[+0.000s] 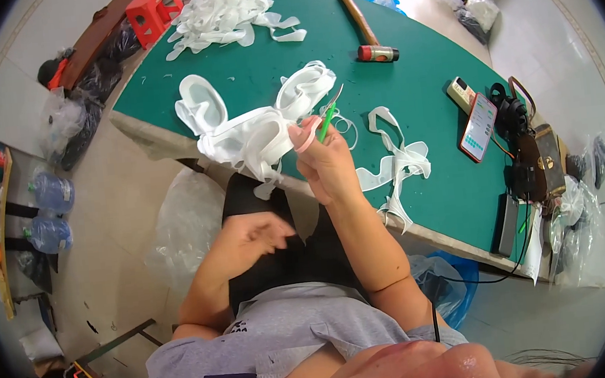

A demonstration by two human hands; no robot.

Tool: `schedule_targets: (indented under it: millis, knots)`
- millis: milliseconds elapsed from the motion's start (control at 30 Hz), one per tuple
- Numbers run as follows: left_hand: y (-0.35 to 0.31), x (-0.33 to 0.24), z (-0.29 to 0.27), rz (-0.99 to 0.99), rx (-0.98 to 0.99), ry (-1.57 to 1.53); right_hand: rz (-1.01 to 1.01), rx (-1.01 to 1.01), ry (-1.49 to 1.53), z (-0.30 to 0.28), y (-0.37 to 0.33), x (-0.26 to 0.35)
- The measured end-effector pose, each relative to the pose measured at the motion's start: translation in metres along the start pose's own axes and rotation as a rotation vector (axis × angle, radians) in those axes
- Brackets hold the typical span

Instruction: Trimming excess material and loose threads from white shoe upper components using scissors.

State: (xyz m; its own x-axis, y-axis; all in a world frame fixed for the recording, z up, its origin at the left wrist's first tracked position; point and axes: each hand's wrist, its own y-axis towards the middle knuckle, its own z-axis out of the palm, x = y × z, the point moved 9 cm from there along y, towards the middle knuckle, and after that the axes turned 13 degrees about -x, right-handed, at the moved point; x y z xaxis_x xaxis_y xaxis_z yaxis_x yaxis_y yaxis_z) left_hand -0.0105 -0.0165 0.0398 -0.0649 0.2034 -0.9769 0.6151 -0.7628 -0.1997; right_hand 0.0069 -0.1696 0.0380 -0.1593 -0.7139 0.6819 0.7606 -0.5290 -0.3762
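Right hand closed round a green-handled tool, pointed metal tip up, just above the near edge of the table. Left hand off the table, over the lap, blurred; fingers loosely half-curled, nothing seen in it.

Main items: white moulded pieces bunched at the near edge, left of centre, beside the right hand; one part hangs over the edge. Exact count unclear, they overlap.

Progress, judged from layout: a big heap of white strips near the far left corner looks like material already cut away, so a fair amount seems done. More loose strips lie right of the right hand, some over the near edge. Moulded pieces seem left to handle; can't tell which are finished. Mallet toward the far edge, apart from both hands.
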Motion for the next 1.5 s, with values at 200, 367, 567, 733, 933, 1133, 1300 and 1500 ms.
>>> schedule_targets:
  millis: [200,367,567,733,933,1133,1300,1500]
  knots:
    - [0.051,-0.001,-0.012,0.203,-0.230,-0.516,-0.297,-0.008,-0.274,0.004,-0.032,0.024]
    - [0.065,-0.019,-0.025,0.205,-0.441,-0.902,-0.319,-0.006,-0.306,-0.009,-0.041,0.002]
    - [0.067,-0.013,-0.036,0.084,-0.437,-0.962,-0.211,0.085,-0.469,-0.028,-0.052,-0.004]
    - [0.073,-0.009,-0.030,-0.047,-0.367,-1.084,-0.066,0.247,-0.519,-0.034,-0.067,-0.028]
    - [0.073,-0.009,-0.024,-0.044,-0.383,-1.083,0.059,0.240,-0.463,-0.039,-0.066,-0.044]
    - [0.072,-0.006,-0.022,-0.041,-0.384,-1.073,0.073,0.291,-0.449,-0.039,-0.062,-0.052]
    - [0.074,-0.004,-0.020,-0.065,-0.384,-1.053,0.106,0.272,-0.410,-0.043,-0.060,-0.055]
    - [0.071,-0.006,-0.016,-0.084,-0.360,-1.045,0.098,0.277,-0.399,-0.039,-0.056,-0.052]
